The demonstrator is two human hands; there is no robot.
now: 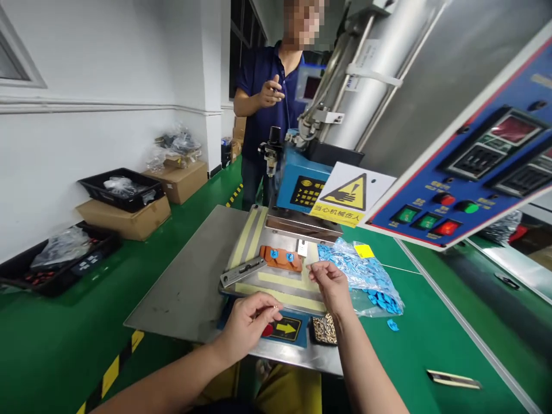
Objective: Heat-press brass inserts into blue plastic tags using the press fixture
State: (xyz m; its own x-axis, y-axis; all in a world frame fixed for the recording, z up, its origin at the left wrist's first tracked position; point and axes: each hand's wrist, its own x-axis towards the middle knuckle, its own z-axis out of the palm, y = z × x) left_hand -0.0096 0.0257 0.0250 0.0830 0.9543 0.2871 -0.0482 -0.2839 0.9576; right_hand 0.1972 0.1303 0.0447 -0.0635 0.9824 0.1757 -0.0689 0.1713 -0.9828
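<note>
My left hand (252,322) is closed in a pinch above the machine's front edge, with a small brass-coloured part (275,307) between the fingertips. To its right my right hand (332,283) is also pinched; whatever its fingertips hold is too small to make out. Just beyond that hand lies an orange-brown fixture block (282,260) with two blue pieces (275,253) seated on it. A slotted metal bar (242,272) touches the block's left side. Beside my right wrist stands a black tray (314,339) of small brass-coloured parts, partly covered by the forearm.
The press head (302,178) hangs over the plate, and a control panel (466,172) juts in at upper right. A clear bag (366,276) of blue pieces lies right, near a cutter knife (452,379). A person (267,115) stands behind the machine. Black crates (123,192) line the left wall.
</note>
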